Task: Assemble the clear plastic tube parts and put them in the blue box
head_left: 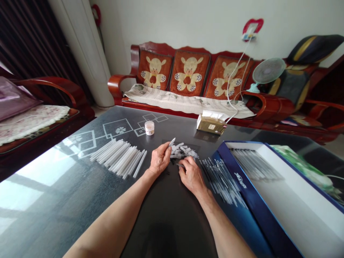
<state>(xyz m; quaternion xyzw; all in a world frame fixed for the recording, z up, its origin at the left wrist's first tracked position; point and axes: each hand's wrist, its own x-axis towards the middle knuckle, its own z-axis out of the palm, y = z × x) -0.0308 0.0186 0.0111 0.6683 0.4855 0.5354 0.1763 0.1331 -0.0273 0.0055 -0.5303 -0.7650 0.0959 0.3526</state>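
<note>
My left hand (160,157) is closed around a pale, slim pen barrel (172,142), whose tapered end points up and away from me. Just to its right, my right hand (191,175) pinches a small dark, thin piece (181,165); its exact kind is too small to make out. A loose pile of short whitish pen caps (184,150) lies just beyond both hands. Left of my left hand, a row of white pen barrels (118,157) rests on the dark table. Beside my right wrist, many thin dark refills (223,181) are spread out.
A blue box (247,200) with a white inside stands at the right, holding a bundle of thin grey rods (255,166). Farther back are a small round jar (149,128) and a tissue box (211,122). Green-white packaging (303,166) lies beyond the blue box.
</note>
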